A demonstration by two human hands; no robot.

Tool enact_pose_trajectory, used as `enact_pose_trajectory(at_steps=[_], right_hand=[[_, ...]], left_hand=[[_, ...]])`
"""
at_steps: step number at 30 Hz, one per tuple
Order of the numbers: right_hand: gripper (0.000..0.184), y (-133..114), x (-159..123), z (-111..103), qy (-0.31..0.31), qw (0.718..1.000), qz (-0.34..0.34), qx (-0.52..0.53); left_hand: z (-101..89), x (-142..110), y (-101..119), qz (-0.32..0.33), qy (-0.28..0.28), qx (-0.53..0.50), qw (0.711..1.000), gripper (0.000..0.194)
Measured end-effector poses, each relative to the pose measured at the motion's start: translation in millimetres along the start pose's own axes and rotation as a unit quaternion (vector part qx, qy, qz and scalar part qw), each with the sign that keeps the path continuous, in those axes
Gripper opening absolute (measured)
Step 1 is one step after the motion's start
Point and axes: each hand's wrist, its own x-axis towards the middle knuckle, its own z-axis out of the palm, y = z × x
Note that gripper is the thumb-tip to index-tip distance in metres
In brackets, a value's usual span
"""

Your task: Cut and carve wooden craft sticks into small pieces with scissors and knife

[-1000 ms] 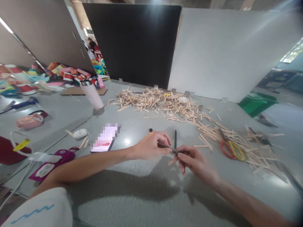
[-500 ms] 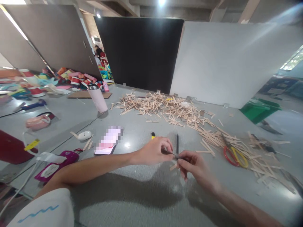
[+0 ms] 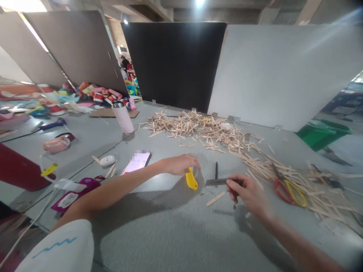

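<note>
My right hand (image 3: 241, 189) pinches one end of a flat, dark metal strip (image 3: 214, 182), which points left above the table. My left hand (image 3: 181, 164) reaches over the upper end of a yellow-handled tool (image 3: 192, 180). Its fingers are smeared by motion, so I cannot tell whether they grip the tool. A slim black pen-like stick (image 3: 216, 170) lies just beyond the strip. Below the strip rests a short wooden stick (image 3: 215, 199) on the grey table.
A heap of wooden sticks (image 3: 187, 126) spreads across the back and right. Scissors (image 3: 289, 192) with red and yellow handles lie there. At left are a phone (image 3: 138, 161), a white mouse (image 3: 107, 160), a pink bottle (image 3: 123, 119) and a purple power strip (image 3: 81, 192). Upright boards (image 3: 176, 64) stand behind.
My left hand has let go of the dark strip and moved left to the yellow-handled tool. The strip stays in my right hand, now more exposed. The view has shifted slightly.
</note>
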Motion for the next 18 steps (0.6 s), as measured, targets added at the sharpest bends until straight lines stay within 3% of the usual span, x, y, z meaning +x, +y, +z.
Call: enact_pose_trajectory(at_steps=[5,13,18], right_hand=[[0.039,0.6,9.2,-8.2,0.023,1.000,0.002,0.000],[0.044,-8.0,12.9,-13.9,0.052,0.999,-0.006,0.011],[0.044,-12.5,12.0,-17.0,0.060,0.998,-0.014,0.003]], left_hand=[[4.0,-1.1,-19.4,-0.022,-0.042,0.063,0.997,0.035],[10.0,2.0,-8.9,-0.035,-0.061,0.089,0.994,0.018],[15.3,2.2,1.0,-0.011,-0.121,0.053,0.991,0.034]])
